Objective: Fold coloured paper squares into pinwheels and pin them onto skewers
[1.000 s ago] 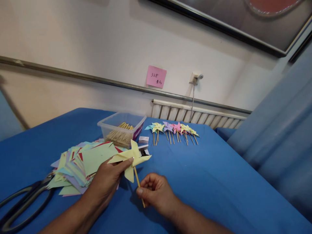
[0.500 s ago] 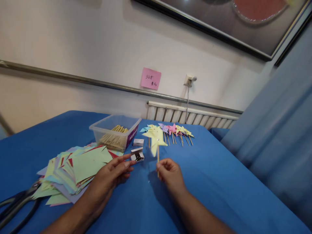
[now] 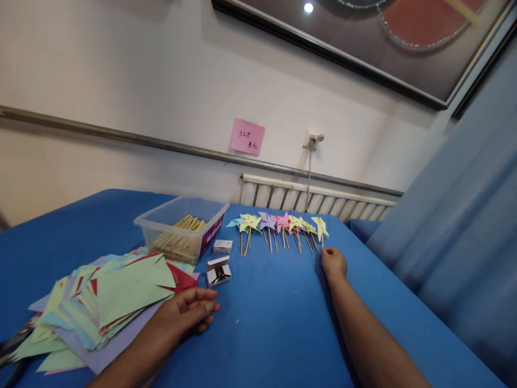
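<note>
My right hand [image 3: 335,264] is closed around the stick of a yellow paper pinwheel [image 3: 320,227], at the right end of a row of pinwheels. That row holds several finished ones on wooden sticks, among them a purple pinwheel [image 3: 267,221], a pink pinwheel [image 3: 282,221] and another yellow pinwheel [image 3: 250,221]. My left hand [image 3: 191,312] rests low over the blue cloth with nothing in it, its fingers loosely bent and partly apart. Just beyond its fingertips stands a small open box [image 3: 218,271] with dark metal pins inside. A second small white box [image 3: 222,246] sits behind it.
At left lies a pile of coloured paper sheets [image 3: 129,288], partly under my left forearm, with scissors [image 3: 16,340] beside it. A clear plastic tub [image 3: 163,216] of wooden sticks stands behind. The blue-covered table [image 3: 274,323] meets a wall with a radiator [image 3: 278,195].
My right hand has carried the yellow pinwheel away from the middle, rightward to the row's right end. My left hand has drawn slightly back from the open pin box. The view has shifted slightly.
</note>
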`<state>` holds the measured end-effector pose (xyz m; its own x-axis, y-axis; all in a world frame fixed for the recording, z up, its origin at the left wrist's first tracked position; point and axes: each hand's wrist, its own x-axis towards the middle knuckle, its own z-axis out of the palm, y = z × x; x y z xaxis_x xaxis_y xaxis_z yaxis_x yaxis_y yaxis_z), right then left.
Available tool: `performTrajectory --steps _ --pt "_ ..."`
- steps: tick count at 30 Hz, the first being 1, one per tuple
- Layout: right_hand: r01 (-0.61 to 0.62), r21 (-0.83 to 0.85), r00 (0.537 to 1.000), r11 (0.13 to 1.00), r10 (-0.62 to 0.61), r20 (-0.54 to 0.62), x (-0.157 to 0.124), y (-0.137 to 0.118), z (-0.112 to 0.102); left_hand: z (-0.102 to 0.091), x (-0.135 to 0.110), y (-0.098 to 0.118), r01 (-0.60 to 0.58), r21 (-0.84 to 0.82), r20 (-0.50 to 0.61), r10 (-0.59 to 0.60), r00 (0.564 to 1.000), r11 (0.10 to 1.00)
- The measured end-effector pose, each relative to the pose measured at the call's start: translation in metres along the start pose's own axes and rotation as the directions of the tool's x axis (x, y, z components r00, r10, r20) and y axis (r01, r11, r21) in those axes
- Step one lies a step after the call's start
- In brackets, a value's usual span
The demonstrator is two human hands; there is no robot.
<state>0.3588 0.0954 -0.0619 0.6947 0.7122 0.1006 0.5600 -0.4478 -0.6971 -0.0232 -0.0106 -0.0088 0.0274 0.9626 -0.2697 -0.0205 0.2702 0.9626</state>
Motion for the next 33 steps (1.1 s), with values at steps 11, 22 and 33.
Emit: performTrajectory --steps 11,22,33 --pt "-0.007 -0.174 1.0 0.985 0.012 0.024 0.03 -0.002 0.008 -0.003 0.008 -0.007 0.013 0.052 0.034 -0.014 0.999 0.999" --pt "0.015 -0.186 0.999 0.982 -0.007 0.044 0.036 -0.004 0.013 0.002 0.002 0.0 0.015 0.065 0.031 -0.017 0.999 0.998" --pt "0.0 -0.174 0.998 0.985 0.009 0.055 0.036 -0.003 0.013 0.003 0.0 0.001 0.018 0.055 0.048 -0.021 0.999 0.998"
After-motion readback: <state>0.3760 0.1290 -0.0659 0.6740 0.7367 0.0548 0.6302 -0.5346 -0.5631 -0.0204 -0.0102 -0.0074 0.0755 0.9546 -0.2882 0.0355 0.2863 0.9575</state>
